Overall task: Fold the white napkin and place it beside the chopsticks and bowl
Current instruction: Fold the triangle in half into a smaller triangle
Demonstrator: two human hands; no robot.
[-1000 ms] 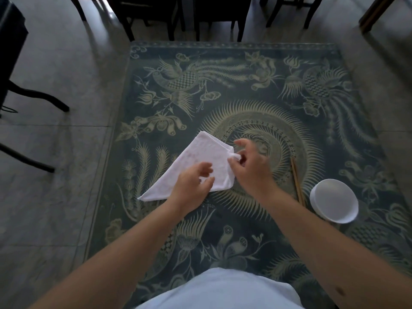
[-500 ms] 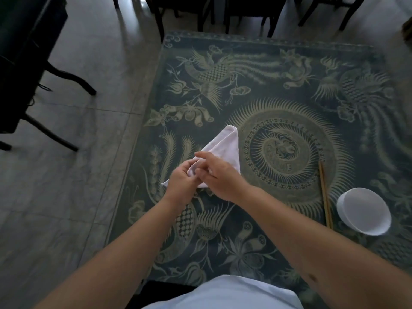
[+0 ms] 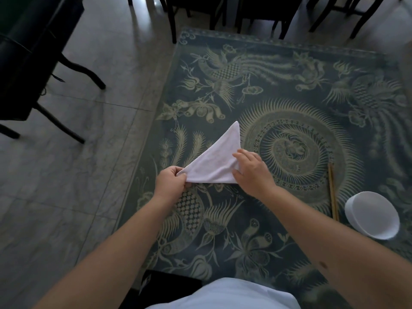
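The white napkin lies folded into a triangle on the patterned cloth, its far tip pointing away from me. My left hand pinches the napkin's near left corner. My right hand rests with fingers spread on its right corner, pressing it down. A pair of wooden chopsticks lies to the right, pointing away from me. Just right of them stands a white bowl, upside down.
A dark green tablecloth with gold phoenix patterns covers the table. Grey tiled floor lies to the left. Dark chairs stand at the far edge and a dark chair at far left.
The napkin went from a loosely held half-folded shape to a flat triangle. My hands moved apart, left to the near left corner, right onto the right corner. The camera view shifted left.
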